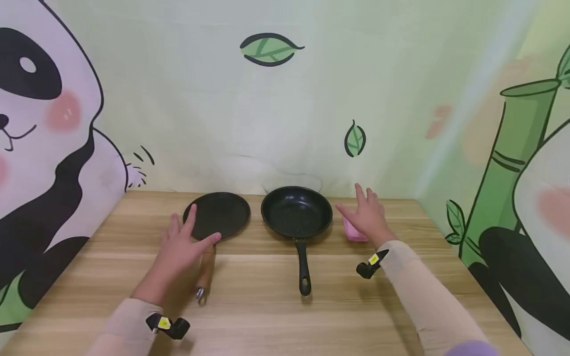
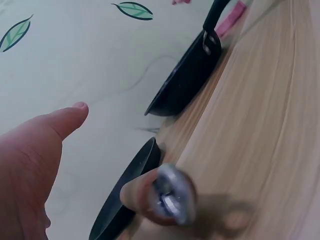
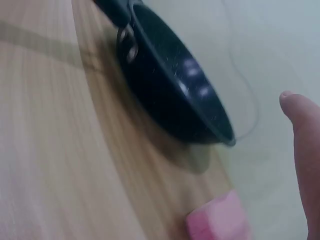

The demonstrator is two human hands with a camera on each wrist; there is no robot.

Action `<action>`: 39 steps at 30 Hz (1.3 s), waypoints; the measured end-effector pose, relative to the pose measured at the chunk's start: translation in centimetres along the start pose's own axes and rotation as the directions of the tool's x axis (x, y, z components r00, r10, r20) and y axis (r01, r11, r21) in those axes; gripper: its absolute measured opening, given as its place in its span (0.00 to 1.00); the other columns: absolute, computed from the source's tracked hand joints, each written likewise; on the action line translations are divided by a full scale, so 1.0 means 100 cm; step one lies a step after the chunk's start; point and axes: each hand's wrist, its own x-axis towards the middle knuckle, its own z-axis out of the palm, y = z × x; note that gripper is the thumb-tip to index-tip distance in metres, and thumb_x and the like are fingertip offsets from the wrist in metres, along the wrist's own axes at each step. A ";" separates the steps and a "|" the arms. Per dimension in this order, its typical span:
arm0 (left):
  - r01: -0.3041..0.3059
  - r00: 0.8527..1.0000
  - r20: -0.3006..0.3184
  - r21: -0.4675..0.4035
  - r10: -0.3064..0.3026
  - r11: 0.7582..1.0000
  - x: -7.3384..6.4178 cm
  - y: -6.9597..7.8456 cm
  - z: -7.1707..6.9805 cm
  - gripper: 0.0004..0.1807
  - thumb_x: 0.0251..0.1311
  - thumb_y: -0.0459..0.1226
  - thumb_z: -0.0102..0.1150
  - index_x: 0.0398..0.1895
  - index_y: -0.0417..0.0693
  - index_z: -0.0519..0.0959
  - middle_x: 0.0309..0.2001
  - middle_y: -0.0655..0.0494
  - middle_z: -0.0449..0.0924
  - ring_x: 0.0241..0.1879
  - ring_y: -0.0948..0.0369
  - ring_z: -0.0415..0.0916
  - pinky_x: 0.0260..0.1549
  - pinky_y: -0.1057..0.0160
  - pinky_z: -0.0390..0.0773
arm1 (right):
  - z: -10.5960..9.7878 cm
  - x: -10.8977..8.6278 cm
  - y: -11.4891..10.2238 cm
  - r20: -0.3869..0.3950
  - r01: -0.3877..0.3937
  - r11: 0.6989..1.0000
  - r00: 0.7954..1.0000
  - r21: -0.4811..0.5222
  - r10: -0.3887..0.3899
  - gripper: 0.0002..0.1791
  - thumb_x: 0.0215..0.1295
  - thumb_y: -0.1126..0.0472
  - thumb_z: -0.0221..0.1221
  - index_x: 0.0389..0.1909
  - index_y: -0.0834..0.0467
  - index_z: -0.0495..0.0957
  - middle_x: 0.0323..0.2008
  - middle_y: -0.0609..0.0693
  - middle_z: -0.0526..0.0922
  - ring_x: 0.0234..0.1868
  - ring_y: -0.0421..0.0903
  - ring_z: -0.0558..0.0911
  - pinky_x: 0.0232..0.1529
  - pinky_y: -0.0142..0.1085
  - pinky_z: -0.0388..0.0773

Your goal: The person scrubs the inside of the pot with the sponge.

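Note:
With its fingers spread, my left hand (image 1: 180, 249) hovers over the near left side of a flat black griddle pan (image 1: 224, 215), whose wooden handle (image 1: 207, 269) points toward me. A metal hanging loop caps that handle, seen close in the left wrist view. Beside it lies a deeper black frying pan (image 1: 296, 210) with a black handle (image 1: 303, 269), also pointing my way. My right hand (image 1: 367, 217), fingers spread, is above a pink block-shaped thing (image 1: 353, 232) and partly hides it. In the right wrist view, the pink thing (image 3: 220, 220) lies close by the frying pan (image 3: 165, 75).
A wood-grain table (image 1: 258, 316) carries all these things. Behind it rises a pale green backdrop (image 1: 178, 99) printed with leaves, bamboo and pandas, close to the far rims of both pans. Black cameras are strapped on both wrists.

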 end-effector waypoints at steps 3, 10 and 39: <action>-0.006 1.000 -0.013 -0.076 0.005 0.997 -0.001 0.001 0.003 0.62 0.57 0.73 0.52 0.80 0.64 0.25 0.77 0.28 0.22 0.72 0.22 0.32 0.61 0.21 0.49 | 0.010 0.003 0.011 -0.041 -0.039 0.997 0.998 0.061 0.041 0.54 0.67 0.29 0.51 0.81 0.58 0.43 0.77 0.71 0.43 0.76 0.71 0.47 0.72 0.67 0.46; 0.017 1.000 -0.006 -0.119 -0.018 0.993 -0.006 0.002 0.014 0.63 0.58 0.68 0.59 0.80 0.64 0.24 0.78 0.27 0.33 0.73 0.26 0.40 0.65 0.26 0.51 | 0.041 -0.001 0.026 -0.093 -0.124 0.982 0.986 0.143 0.138 0.55 0.66 0.33 0.55 0.81 0.59 0.43 0.76 0.73 0.46 0.73 0.72 0.55 0.69 0.66 0.55; 0.107 0.993 -0.001 -0.469 -0.121 0.877 -0.018 -0.020 0.049 0.34 0.61 0.41 0.68 0.69 0.37 0.70 0.50 0.40 0.77 0.45 0.51 0.75 0.40 0.64 0.75 | 0.081 -0.014 0.035 -0.250 -0.188 0.947 0.934 0.262 0.254 0.42 0.65 0.44 0.62 0.69 0.69 0.65 0.57 0.70 0.69 0.58 0.66 0.66 0.57 0.57 0.65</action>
